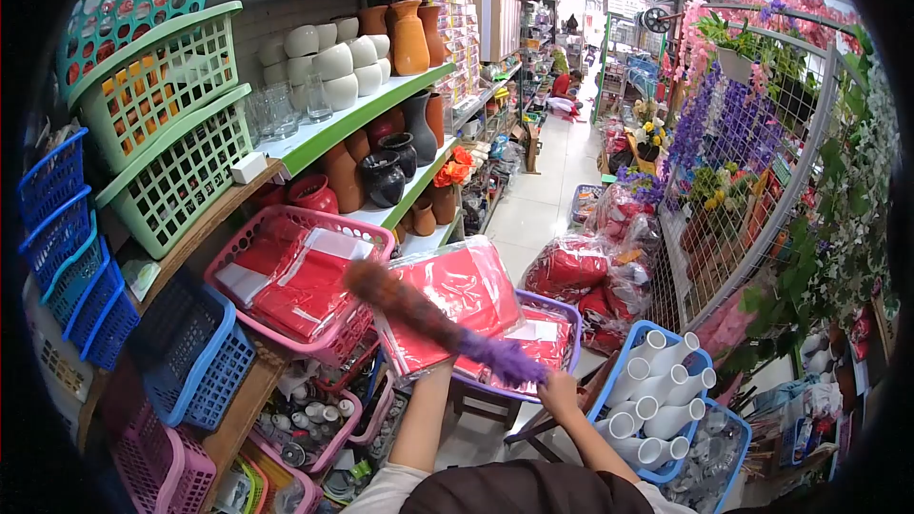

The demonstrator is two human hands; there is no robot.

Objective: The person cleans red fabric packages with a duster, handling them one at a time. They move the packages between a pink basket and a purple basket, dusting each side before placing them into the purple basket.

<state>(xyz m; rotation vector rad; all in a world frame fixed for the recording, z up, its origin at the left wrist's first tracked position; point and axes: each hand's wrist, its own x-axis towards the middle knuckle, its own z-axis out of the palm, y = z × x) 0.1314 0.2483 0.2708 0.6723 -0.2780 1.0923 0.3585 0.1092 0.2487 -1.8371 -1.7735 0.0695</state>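
Note:
My right hand (556,390) is closed around the purple end of a feather duster (433,319), smeared by motion. The duster slants up and left, its brown end across a flat, plastic-wrapped red packet (466,286). My left hand (434,377) holds that packet from below, with the fingers hidden under it. Behind and below the packet is a purple-rimmed basket (575,324) holding more red packets. To the left, a pink basket (381,246) contains similar wrapped red packets with white labels.
White vases (657,390) fill a blue basket at right. Shelves (381,100) at left carry white pots, glasses and clay vases. Stacked green baskets (181,162) stand far left. Bagged red goods (571,266) lie beside the aisle. A wire rack (733,152) bears artificial flowers. A person (566,86) is down the aisle.

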